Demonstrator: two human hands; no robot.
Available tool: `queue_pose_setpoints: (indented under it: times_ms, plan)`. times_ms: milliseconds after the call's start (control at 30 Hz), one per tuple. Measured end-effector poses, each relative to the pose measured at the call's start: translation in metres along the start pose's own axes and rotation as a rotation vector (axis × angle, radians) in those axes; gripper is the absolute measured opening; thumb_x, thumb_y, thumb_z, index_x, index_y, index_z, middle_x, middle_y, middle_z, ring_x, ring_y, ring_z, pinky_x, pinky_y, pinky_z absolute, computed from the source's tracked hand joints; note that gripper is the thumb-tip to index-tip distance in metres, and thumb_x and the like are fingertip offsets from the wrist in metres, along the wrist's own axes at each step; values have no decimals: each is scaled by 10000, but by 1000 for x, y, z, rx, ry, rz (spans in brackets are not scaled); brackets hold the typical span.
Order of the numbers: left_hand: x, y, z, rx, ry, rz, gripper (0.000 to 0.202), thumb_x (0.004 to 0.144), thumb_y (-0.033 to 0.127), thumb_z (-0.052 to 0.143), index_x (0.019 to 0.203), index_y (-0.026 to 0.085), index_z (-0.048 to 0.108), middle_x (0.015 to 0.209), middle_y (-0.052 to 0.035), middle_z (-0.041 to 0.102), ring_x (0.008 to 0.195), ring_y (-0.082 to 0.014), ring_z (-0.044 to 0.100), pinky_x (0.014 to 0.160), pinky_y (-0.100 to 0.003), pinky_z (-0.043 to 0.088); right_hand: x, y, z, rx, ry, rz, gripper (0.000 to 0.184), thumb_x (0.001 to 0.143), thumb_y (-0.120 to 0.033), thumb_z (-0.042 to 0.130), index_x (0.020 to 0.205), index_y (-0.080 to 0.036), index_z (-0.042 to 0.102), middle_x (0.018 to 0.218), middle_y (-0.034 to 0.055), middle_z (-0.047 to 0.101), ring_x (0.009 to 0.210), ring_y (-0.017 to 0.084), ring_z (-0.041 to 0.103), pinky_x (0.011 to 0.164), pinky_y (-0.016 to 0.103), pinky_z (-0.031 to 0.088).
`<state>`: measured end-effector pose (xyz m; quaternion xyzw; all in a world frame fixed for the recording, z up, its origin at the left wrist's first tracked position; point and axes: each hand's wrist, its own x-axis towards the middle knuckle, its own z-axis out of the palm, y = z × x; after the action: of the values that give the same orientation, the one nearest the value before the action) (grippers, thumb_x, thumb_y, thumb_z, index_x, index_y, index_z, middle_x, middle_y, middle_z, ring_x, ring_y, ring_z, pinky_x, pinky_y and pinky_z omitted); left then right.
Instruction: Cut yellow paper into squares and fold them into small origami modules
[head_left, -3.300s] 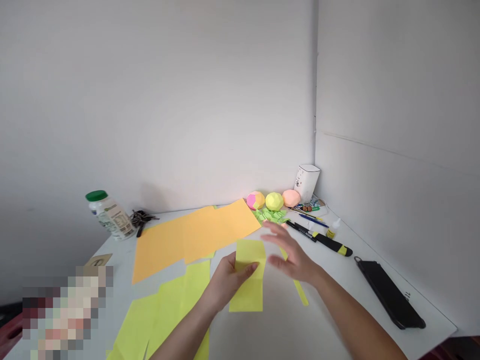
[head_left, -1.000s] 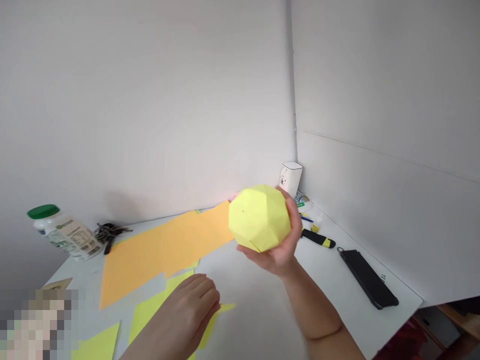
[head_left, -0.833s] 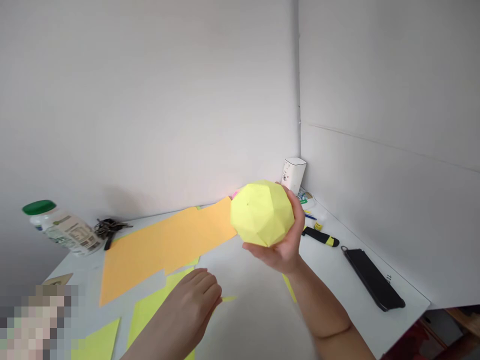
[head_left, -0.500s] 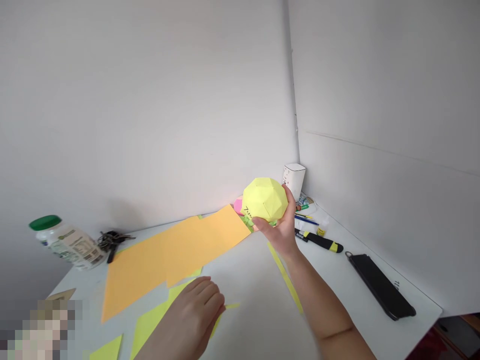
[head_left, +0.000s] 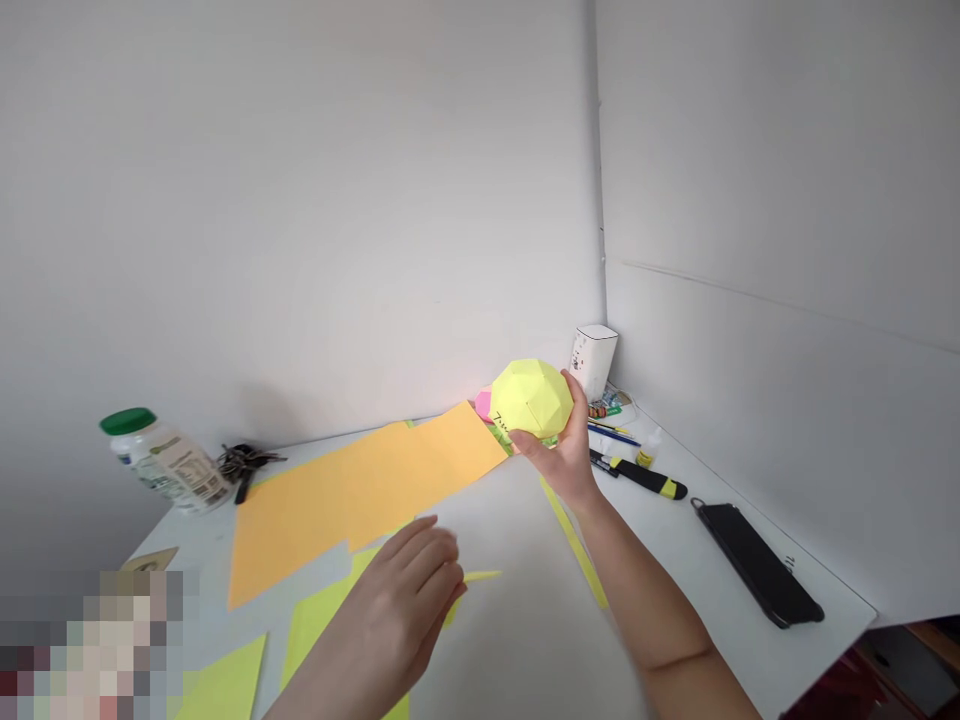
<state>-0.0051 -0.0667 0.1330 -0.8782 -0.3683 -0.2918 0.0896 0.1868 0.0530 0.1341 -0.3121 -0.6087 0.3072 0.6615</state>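
My right hand [head_left: 564,458] reaches toward the far corner of the white table [head_left: 517,640] and grips a yellow faceted paper ball [head_left: 531,398] just above the tabletop. A pink paper ball [head_left: 483,403] peeks out behind it. My left hand [head_left: 409,600] lies fingers-down on a yellow paper sheet [head_left: 319,625] near me, with a yellow sliver [head_left: 480,576] sticking out past the fingertips. Whether the fingers pinch it is hidden.
Orange sheets [head_left: 360,490] cover the table's middle. A green-capped bottle [head_left: 165,462] and keys [head_left: 244,462] sit at the left rear. A white box [head_left: 594,360], pens [head_left: 611,432], a black-and-yellow knife [head_left: 649,482] and a black phone [head_left: 756,575] line the right side. A yellow strip [head_left: 574,540] lies under my right arm.
My right hand picked up the yellow ball, held it close, then carried it back out toward the far corner and lower. My left hand dropped onto the yellow paper and stays there.
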Motion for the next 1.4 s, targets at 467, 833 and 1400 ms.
queue_pose_setpoints:
  times_ms: [467,833,1400]
  plan:
    - [-1,8,9,115,451,-27,83,808,116,604,783,195,606,1510,13,259,1363,-328,223,1061,-547,258,-34,-30,19,-40,-231,-162,904,660,-444,754,1365,-292,207,1376,100,372,1247,289,409,1010,457,404]
    - [0,4,13,64,337,-60,92,822,101,572,801,190,589,1350,-113,481,1300,-365,319,981,-600,322,-34,-17,24,-97,-261,-157,935,637,-368,792,1368,-291,214,1379,112,390,1252,301,405,1015,475,387]
    - [4,4,4,121,256,-48,105,837,103,548,796,194,581,1293,-133,518,1275,-358,340,957,-610,342,-32,-13,24,-114,-247,-192,901,641,-374,784,1354,-286,241,1369,107,394,1242,295,414,1007,466,397]
